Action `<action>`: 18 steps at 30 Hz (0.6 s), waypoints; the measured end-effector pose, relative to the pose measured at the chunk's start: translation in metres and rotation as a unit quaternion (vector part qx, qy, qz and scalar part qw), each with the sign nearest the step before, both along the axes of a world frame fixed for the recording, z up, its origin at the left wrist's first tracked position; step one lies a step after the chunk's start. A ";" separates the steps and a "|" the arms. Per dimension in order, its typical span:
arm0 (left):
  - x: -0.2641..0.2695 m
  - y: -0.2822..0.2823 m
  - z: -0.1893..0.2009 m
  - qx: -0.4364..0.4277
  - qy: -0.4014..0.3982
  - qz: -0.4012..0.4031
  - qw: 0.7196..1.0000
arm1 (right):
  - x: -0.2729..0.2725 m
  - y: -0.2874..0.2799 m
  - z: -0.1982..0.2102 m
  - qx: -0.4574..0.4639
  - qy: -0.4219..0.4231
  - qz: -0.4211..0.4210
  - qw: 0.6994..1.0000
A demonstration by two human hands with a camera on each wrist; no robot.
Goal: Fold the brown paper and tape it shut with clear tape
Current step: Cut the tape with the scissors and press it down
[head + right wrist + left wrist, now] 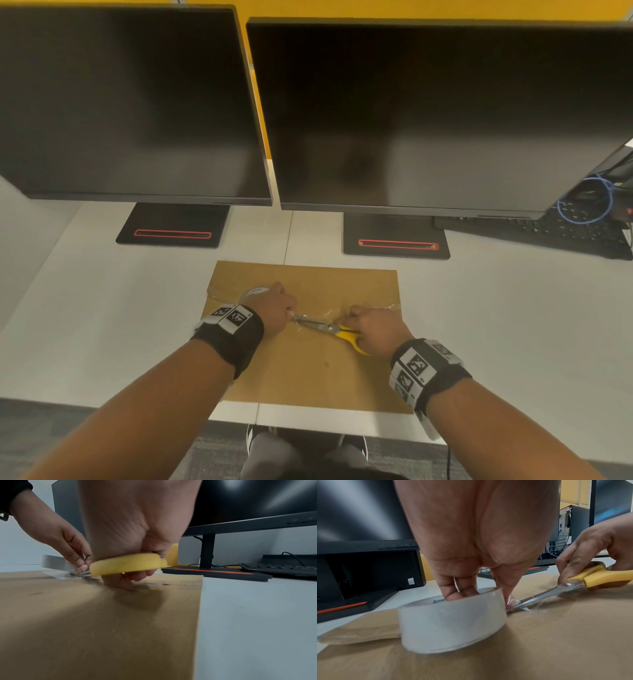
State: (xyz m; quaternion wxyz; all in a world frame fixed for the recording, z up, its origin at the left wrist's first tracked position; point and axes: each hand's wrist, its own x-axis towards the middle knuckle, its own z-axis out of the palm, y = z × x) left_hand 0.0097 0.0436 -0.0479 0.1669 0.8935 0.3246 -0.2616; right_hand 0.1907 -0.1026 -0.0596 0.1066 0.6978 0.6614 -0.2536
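Note:
The folded brown paper [318, 370] [556, 642] [85, 622] lies flat on the white desk [496, 325], with a strip of clear tape [370, 306] across its fold. My left hand [274, 306] [467, 585] holds the clear tape roll [452, 623] [252, 292] [54, 563], fingers in its core, just above the paper's left part. My right hand [375, 329] [133, 566] grips yellow-handled scissors [337, 330] [573, 585] [126, 564]. The blades meet the tape right beside my left thumb.
Two dark monitors [130, 102] [445, 116] on black stands [173, 224] [395, 238] fill the back of the desk. A black keyboard [548, 233] and blue cable [585, 202] sit at the back right. The desk's front edge [308, 419] lies just below the paper.

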 end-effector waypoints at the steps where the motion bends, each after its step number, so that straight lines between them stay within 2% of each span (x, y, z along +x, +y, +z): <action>1: 0.000 -0.001 -0.001 -0.001 -0.004 0.002 1.000 | 0.000 0.000 -0.001 0.001 0.001 0.000 1.000; 9: -0.002 0.001 -0.004 -0.007 -0.015 0.018 1.000 | 0.005 -0.003 -0.007 0.030 0.025 -0.025 0.999; 12: 0.001 -0.003 -0.003 -0.012 -0.013 0.037 0.999 | 0.013 -0.010 -0.011 0.074 0.042 -0.103 0.991; 15: 0.008 -0.007 -0.001 0.021 -0.017 0.072 0.997 | 0.023 -0.019 -0.019 0.132 0.086 -0.202 0.967; 18: 0.024 -0.014 0.003 0.053 -0.110 0.067 0.990 | 0.030 -0.027 -0.023 0.155 0.164 -0.295 0.928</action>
